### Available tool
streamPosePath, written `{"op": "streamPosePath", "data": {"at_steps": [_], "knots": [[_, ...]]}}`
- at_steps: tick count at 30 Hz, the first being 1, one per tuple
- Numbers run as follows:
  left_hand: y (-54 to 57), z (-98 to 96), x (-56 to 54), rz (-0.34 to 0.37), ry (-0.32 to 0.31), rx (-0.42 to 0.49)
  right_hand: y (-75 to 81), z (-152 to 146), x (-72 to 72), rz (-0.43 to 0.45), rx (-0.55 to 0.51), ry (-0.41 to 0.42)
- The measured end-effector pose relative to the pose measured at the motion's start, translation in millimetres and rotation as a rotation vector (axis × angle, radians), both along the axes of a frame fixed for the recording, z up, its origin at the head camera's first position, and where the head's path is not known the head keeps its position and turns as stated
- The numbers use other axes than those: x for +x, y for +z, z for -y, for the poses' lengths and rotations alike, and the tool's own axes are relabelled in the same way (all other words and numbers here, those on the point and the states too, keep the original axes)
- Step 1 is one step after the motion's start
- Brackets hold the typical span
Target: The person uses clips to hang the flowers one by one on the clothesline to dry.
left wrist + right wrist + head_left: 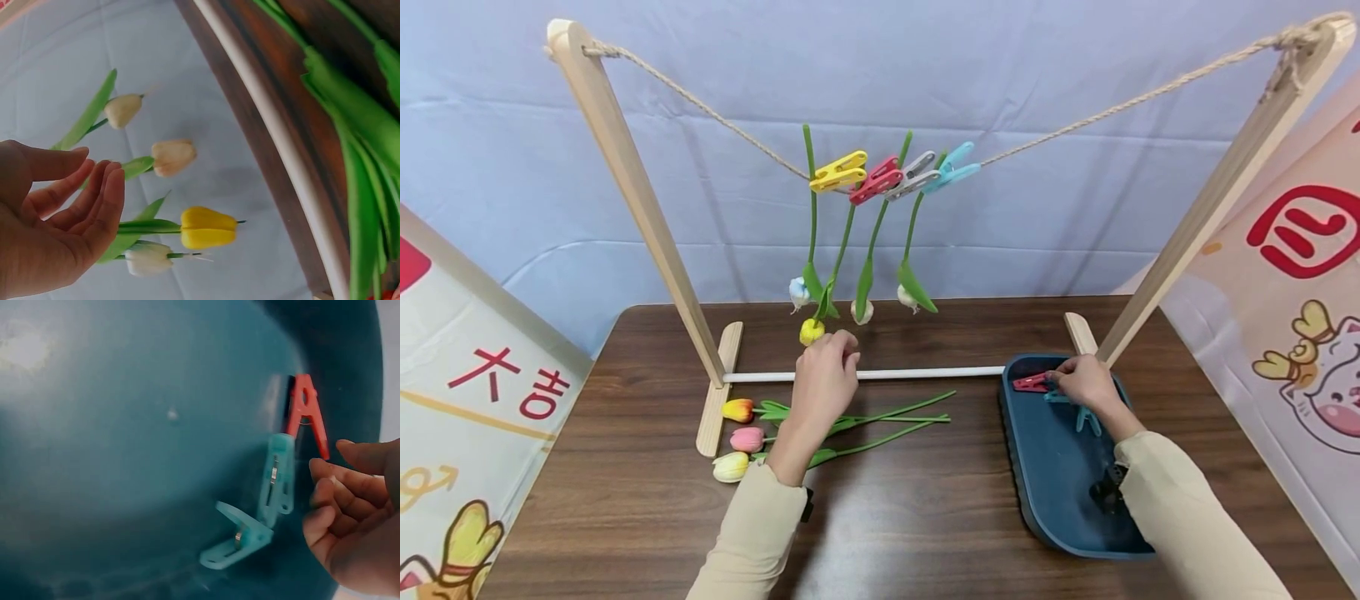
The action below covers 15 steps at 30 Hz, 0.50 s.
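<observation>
My left hand (826,375), fingers loosely curled and holding nothing, is in front of the hanging artificial tulips. Among these are a yellow tulip (209,228) and paler ones, head down, their stems clipped to a rope by yellow (838,172), red (876,181), grey (913,176) and light blue (951,169) clothespins. Inside the dark blue tray, my right hand (1084,383) has its thumb and forefinger slightly apart, right at one leg of a red clothespin (305,406). Two teal clothespins (275,478) (240,539) lie beside that one.
Wooden posts (632,192) (1232,175) carry the sagging rope (700,104), with a white bar (925,373) between their feet. Orange (738,410), pink (747,439) and cream (731,467) tulips lie on the table. The tray (1026,500) also contains black items (1107,487).
</observation>
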State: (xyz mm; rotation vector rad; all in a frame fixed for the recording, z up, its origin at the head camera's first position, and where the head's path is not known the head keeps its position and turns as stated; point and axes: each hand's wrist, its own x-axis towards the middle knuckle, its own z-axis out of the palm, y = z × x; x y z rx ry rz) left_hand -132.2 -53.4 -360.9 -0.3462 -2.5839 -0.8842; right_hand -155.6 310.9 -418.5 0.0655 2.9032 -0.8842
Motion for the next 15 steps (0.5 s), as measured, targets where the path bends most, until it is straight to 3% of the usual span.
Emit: {"op": "streamPosePath", "data": {"at_steps": [9,15], "knots": [[-13.7,2.8,3.1,0.032,-0.011,-0.023,-12.6,0.0,-0.6,0.009,-0.045,-0.082],[-20.0,3.3,4.8,0.027,-0.031,-0.048,-8.3,-3.1,3.3,0.072,-0.142,-0.071]]}}
